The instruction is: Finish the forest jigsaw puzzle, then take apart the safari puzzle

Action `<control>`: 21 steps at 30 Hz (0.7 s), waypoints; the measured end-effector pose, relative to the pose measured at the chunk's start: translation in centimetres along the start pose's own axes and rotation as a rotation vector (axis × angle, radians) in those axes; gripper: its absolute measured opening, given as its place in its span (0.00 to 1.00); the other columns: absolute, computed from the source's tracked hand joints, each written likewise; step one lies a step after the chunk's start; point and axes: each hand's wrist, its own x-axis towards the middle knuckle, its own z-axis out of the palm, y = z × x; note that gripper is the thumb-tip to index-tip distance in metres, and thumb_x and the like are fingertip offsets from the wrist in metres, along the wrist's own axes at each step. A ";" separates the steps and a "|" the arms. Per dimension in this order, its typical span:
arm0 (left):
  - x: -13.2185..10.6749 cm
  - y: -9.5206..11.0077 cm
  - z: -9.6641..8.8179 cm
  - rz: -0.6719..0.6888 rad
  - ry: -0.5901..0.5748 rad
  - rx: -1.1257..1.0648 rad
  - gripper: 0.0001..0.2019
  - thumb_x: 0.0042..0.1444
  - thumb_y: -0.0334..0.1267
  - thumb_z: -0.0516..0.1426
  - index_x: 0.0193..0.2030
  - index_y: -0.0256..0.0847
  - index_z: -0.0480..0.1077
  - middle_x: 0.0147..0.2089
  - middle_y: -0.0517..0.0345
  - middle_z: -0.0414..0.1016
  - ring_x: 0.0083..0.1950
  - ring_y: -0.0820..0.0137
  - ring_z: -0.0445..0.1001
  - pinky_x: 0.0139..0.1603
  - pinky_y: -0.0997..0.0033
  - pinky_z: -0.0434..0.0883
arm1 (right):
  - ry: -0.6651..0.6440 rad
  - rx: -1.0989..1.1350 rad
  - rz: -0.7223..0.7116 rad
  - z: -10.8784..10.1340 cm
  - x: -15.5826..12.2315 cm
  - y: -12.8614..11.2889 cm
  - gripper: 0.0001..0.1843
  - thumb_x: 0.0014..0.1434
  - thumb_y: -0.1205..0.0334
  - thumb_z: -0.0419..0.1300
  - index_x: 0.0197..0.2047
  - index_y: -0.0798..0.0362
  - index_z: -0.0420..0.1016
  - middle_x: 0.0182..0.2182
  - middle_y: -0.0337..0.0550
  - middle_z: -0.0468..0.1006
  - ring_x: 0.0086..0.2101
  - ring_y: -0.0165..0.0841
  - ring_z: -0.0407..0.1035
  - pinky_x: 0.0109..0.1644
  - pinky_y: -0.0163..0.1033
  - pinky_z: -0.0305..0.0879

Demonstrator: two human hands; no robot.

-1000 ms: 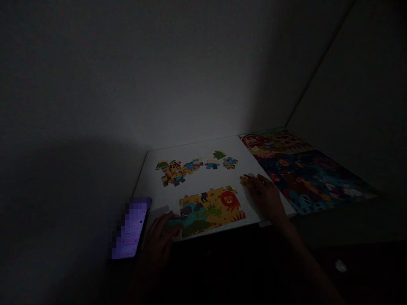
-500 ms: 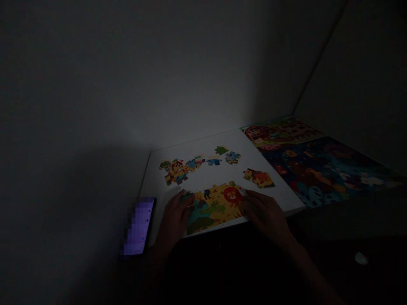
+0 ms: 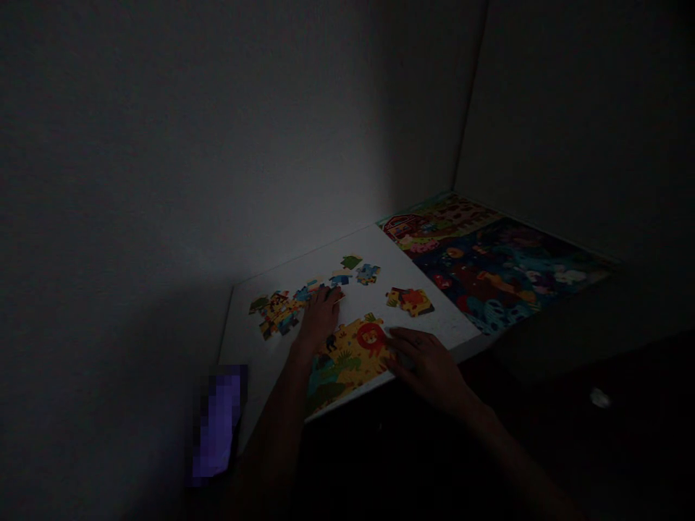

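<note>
Yellow puzzle [image 3: 347,358], between left hand [image 3: 320,317], right hand [image 3: 426,369]

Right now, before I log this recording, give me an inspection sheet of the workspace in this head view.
surface: white board, dimly lit, set in a room corner
job's things: jigsaw section with a lion; small joined piece group; piece cluster; loose pieces
clutter: phone, its lit screen pixelated, left of the board; barn picture; dark animal picture
grippers: left hand palm down beside the cluster, any grip hidden; right hand at the lion section's right edge, open
cables: nothing seen
surroundings: plain walls; small pale object in the dark lower right
</note>
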 end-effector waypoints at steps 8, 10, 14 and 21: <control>2.6 -0.8 0.1 -0.031 0.014 0.001 0.21 0.64 0.33 0.49 0.63 0.40 0.67 0.65 0.44 0.68 0.68 0.57 0.63 0.70 0.50 0.60 | 0.018 0.007 0.061 0.3 -0.1 -0.6 0.18 0.66 0.57 0.57 0.57 0.50 0.74 0.57 0.51 0.76 0.55 0.43 0.71 0.59 0.53 0.69; 2.0 -0.6 -0.4 -0.050 0.041 -0.007 0.22 0.64 0.34 0.49 0.64 0.40 0.66 0.66 0.44 0.67 0.69 0.57 0.61 0.70 0.48 0.58 | 0.044 -0.002 0.072 0.4 -0.1 -0.6 0.17 0.67 0.57 0.56 0.56 0.50 0.75 0.56 0.52 0.77 0.54 0.42 0.72 0.58 0.53 0.70; -3.3 0.5 -1.2 -0.060 0.120 -0.045 0.22 0.67 0.39 0.49 0.67 0.42 0.63 0.70 0.43 0.62 0.72 0.54 0.57 0.70 0.41 0.57 | 0.077 0.006 0.080 0.5 0.0 -0.6 0.16 0.68 0.60 0.53 0.55 0.50 0.76 0.54 0.51 0.78 0.53 0.41 0.73 0.57 0.52 0.71; -18.6 0.7 -0.2 -0.055 0.263 -0.045 0.20 0.68 0.41 0.50 0.65 0.49 0.66 0.68 0.48 0.66 0.69 0.58 0.64 0.69 0.39 0.59 | 0.134 -0.003 0.115 1.1 -0.1 -0.6 0.17 0.69 0.61 0.52 0.55 0.48 0.76 0.54 0.50 0.78 0.53 0.40 0.73 0.57 0.50 0.72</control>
